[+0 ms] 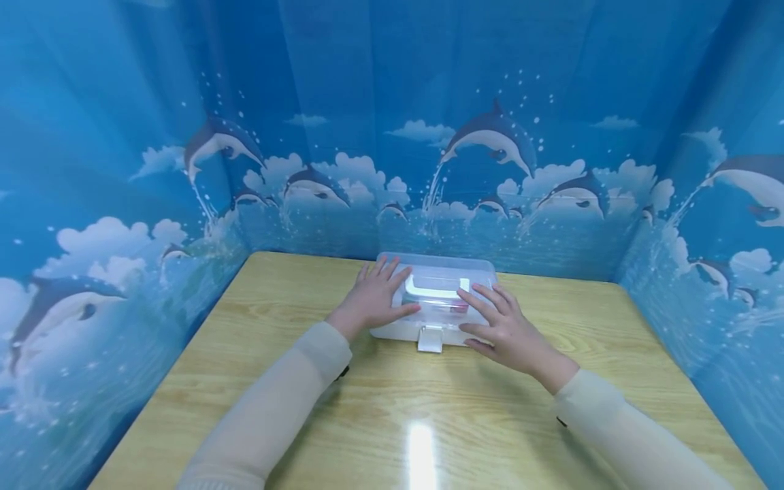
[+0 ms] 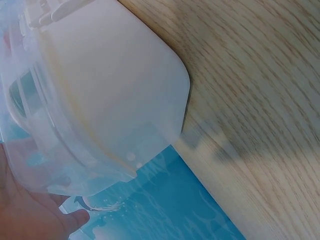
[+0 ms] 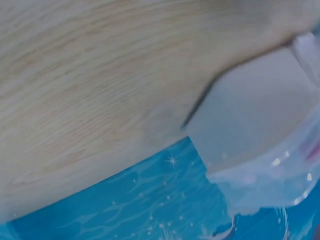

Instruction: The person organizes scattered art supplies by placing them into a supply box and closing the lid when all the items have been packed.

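A clear plastic box with a see-through lid and a pale base stands near the back edge of the table. Its white latch juts out at the front. My left hand lies at the lid's left side with the fingers spread; the left wrist view shows that hand beside the clear lid. At the right side, my right hand has its fingers spread over the lid's edge; whether every fingertip touches cannot be told. Something green and something red show blurrily through the lid. The right wrist view is blurred.
The wood-grain table reaches back to a blue curtain printed with dolphins, which also hangs at both sides. A bright light reflection lies on the table in front of the box.
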Demonstrator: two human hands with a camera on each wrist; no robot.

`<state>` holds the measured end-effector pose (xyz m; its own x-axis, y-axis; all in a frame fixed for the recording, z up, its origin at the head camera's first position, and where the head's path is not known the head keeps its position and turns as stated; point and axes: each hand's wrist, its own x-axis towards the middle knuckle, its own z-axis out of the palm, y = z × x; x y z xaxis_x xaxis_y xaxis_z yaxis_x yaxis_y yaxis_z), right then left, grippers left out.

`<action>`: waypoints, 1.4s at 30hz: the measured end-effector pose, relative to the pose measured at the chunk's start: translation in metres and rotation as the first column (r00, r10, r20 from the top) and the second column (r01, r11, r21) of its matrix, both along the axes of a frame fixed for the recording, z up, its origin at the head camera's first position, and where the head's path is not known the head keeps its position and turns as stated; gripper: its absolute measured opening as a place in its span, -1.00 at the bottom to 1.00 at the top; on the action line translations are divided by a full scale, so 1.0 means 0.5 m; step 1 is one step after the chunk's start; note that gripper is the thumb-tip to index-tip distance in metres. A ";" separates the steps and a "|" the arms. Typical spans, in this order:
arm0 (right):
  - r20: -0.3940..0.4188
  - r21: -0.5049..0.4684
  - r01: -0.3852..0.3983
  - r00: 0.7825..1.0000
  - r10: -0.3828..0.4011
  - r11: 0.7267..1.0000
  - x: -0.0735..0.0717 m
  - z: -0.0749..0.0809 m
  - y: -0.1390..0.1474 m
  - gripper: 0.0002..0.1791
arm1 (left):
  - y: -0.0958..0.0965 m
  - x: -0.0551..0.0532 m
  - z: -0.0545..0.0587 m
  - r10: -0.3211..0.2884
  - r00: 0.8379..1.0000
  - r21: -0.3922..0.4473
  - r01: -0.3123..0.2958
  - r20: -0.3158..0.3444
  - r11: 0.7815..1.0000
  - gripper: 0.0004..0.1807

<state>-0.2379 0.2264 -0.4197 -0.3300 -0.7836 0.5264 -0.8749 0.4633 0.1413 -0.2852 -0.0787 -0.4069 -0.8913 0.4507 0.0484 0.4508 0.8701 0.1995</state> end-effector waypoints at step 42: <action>-0.406 0.482 0.030 0.894 0.193 0.876 -0.043 -0.113 -0.074 -0.84 | -0.001 -0.003 -0.009 0.005 1.000 0.001 -0.005 -0.025 1.000 -0.02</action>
